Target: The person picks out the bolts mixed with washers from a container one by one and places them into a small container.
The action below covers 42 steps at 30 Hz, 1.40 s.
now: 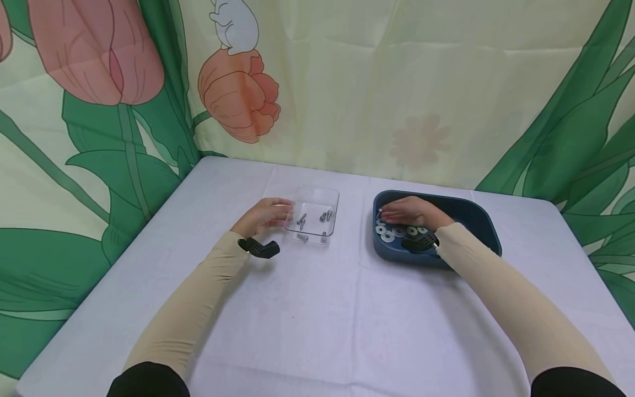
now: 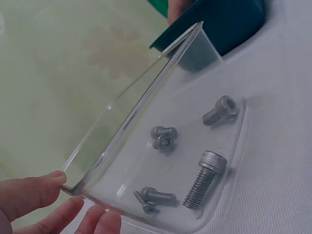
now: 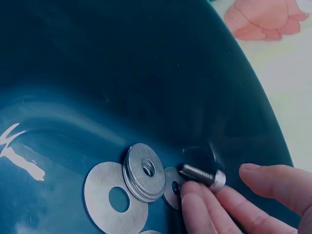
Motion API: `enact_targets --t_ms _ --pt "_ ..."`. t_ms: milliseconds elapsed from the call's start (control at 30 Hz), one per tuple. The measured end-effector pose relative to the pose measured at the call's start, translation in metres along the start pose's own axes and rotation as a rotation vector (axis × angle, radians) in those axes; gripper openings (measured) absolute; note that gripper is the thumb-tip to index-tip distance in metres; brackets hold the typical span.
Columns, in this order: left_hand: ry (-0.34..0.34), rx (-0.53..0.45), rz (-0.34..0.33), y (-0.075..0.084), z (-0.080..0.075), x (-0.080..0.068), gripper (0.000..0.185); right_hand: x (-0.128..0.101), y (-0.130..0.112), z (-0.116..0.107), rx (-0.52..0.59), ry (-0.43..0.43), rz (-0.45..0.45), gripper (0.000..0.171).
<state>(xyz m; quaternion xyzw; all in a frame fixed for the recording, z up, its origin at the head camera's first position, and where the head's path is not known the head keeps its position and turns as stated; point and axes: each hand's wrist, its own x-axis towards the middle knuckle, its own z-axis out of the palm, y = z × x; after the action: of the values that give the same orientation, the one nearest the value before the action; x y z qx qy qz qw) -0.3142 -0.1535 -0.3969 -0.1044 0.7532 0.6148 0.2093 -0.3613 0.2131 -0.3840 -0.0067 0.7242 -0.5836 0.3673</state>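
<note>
Sorting step: right hand (image 1: 412,212) pinched small silver bolt (image 3: 204,174) inside dark blue plastic bin (image 1: 471,212); left hand (image 1: 263,216) gripped clear plastic tray (image 1: 317,196) left of bin. Next likely needs lift across.

Both arms reach forward, left hand (image 1: 262,216) and right hand (image 1: 412,212) fingers loosely curled.
</note>
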Motion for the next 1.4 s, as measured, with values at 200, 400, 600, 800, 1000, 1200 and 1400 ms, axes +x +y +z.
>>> enact_targets --t_ms 200,400,600,800,1000,1200,1400 --pt "-0.012 -0.018 0.008 -0.002 0.000 0.001 0.044 -0.001 -0.001 0.004 -0.039 -0.039 -0.024 0.047" --pt "-0.005 -0.035 0.003 -0.003 -0.001 0.002 0.044 0.001 -0.001 0.004 -0.078 -0.030 -0.052 0.043" --pt "-0.004 -0.012 -0.010 -0.002 0.000 0.002 0.044 0.008 0.003 -0.002 -0.032 -0.082 -0.068 0.028" --pt "-0.013 -0.029 0.000 -0.003 -0.001 0.001 0.045 0.001 -0.004 0.009 -0.046 0.018 -0.003 0.027" --pt "-0.017 -0.033 0.003 -0.003 -0.001 0.001 0.045 0.002 -0.006 0.009 0.013 0.029 0.033 0.020" --pt "-0.015 -0.027 -0.008 -0.003 -0.001 0.002 0.046 0.005 -0.005 0.007 0.006 0.038 0.042 0.024" --pt "-0.022 -0.024 0.008 -0.003 -0.002 0.001 0.046 0.004 -0.005 0.008 0.027 0.022 0.035 0.028"
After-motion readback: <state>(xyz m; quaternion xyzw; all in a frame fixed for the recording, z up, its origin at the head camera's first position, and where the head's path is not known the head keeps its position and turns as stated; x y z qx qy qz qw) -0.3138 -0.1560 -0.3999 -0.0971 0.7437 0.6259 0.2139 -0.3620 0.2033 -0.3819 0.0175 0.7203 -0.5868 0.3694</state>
